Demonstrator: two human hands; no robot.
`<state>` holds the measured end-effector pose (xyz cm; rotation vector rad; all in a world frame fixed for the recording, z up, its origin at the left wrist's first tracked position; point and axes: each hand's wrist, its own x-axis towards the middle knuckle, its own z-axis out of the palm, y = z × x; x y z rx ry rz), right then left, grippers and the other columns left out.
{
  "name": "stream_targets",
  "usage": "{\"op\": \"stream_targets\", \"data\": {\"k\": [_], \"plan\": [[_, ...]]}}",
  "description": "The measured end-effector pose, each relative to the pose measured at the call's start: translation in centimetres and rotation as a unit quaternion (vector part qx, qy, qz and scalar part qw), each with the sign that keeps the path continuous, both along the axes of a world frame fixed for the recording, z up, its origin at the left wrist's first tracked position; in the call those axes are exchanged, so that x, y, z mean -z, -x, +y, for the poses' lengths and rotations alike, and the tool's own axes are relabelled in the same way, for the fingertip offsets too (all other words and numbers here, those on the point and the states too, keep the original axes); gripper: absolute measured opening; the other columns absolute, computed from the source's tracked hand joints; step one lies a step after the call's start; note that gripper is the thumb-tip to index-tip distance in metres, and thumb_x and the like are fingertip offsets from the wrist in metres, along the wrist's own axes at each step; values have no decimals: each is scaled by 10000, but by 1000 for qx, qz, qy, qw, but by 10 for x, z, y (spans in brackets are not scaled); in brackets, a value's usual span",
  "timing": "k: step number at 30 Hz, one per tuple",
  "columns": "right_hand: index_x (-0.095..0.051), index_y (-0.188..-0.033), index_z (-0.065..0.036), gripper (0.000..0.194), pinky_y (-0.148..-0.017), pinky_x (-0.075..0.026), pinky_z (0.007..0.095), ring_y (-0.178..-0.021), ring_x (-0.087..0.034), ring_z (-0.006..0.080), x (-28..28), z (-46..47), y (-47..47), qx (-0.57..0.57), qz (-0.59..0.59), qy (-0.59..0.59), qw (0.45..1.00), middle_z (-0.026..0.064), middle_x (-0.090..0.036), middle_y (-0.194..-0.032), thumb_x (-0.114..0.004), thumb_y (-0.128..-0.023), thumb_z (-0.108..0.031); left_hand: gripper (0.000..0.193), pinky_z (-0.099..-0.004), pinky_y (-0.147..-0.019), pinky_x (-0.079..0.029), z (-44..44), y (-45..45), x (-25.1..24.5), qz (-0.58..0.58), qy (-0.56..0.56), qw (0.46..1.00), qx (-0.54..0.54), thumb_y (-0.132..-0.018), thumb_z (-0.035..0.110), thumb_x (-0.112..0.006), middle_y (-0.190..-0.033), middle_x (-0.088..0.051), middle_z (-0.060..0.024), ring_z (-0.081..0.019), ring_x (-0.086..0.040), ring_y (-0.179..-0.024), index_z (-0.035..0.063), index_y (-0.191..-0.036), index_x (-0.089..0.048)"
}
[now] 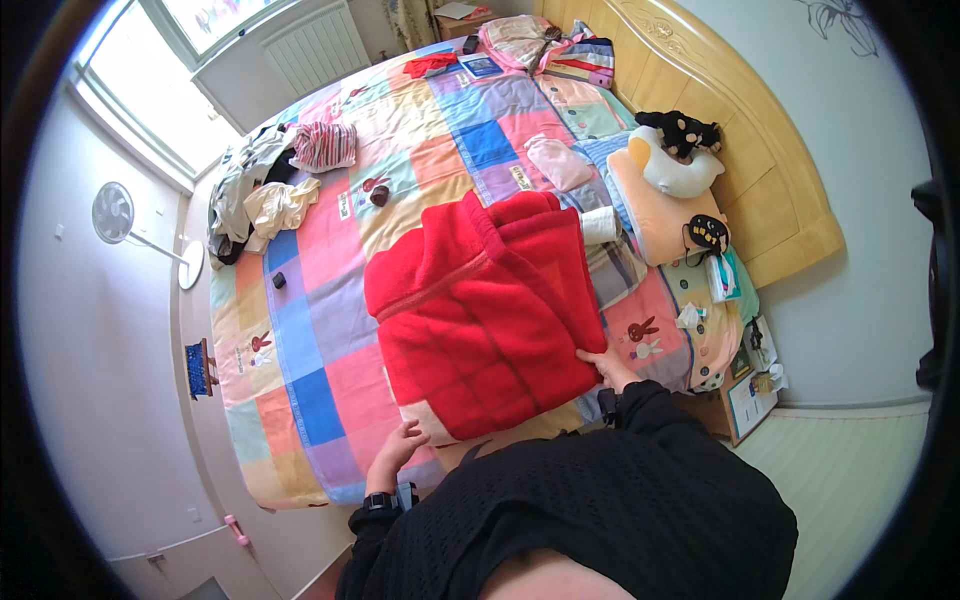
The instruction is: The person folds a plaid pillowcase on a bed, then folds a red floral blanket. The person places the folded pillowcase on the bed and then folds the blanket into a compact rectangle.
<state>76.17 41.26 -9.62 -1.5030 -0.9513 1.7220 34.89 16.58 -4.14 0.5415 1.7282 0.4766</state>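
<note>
A thick red fleece blanket [480, 322], folded in layers with faint dark lines across it, lies on the patchwork bedspread [322, 330] before me. My right hand [606, 366] grips the blanket's lower right edge, thumb on top and the other fingers mostly hidden. At the lower left corner, where a cream patch [426, 421] shows, my left hand [401, 448] rests beside the edge with its fingers loosely apart. Whether those fingertips touch the cloth is hard to tell. Both wrists wear dark bands.
Rumpled clothes [262, 187] lie at the bed's far left. A dark small block [279, 280] and a brown object [379, 196] sit on the bedspread. A paper roll [600, 225], pillow [637, 202] and plush toys [679, 135] are near the wooden headboard [757, 180]. A white fan [114, 212] stands beyond.
</note>
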Motion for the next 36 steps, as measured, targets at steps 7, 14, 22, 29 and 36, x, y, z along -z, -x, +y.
{"op": "stream_targets", "data": {"k": [7, 14, 22, 29, 36], "plan": [[-473, -1168, -8, 513, -823, -473, 364, -959, -581, 226, -72, -20, 27, 54, 5, 43, 998, 119, -587, -1078, -664, -693, -42, 643, -320, -850, -433, -14, 30, -33, 1, -30, 999, 38, -784, 252, -662, -1177, -529, -181, -222, -528, -1043, 14, -1310, -378], [-437, -1246, -11, 612, -889, -449, 362, -1037, -549, 223, -164, -54, 128, -102, 194, -18, 975, 114, -546, -1160, -695, -692, -44, 689, -309, -894, -411, 17, 36, -90, -154, -99, 983, 16, -795, 239, -665, -1207, -496, -168, -222, -508, -1069, 6, -1340, -314], [-433, -1251, -10, 727, -946, -379, 360, -1117, -492, 320, -169, -100, 244, -408, 51, -280, 867, 240, -515, -1179, -721, -639, -274, 733, -355, -965, -354, 84, -6, -132, -137, -383, 912, -50, -682, 149, -737, -1256, -469, -94, -236, -442, -1157, 45, -1300, -355], [-180, -1397, -59, 898, -898, -412, 348, -1070, -520, 271, -134, -96, 225, -520, 1, -204, 830, 188, -535, -1162, -713, -702, -260, 513, -325, -877, -441, 70, -18, -70, -185, -270, 916, -230, -671, -31, -588, -1101, -583, -91, -223, -566, -993, 23, -1174, -501], [-506, -1229, -116, 461, -737, -458, 280, -923, -563, 151, -98, -38, 121, -434, 6, 102, 895, 61, -594, -1029, -652, -796, -182, 417, -339, -849, -464, 75, -56, -32, -155, -245, 922, -257, -726, 2, -577, -1069, -599, -105, -234, -585, -951, 7, -1141, -537]]}}
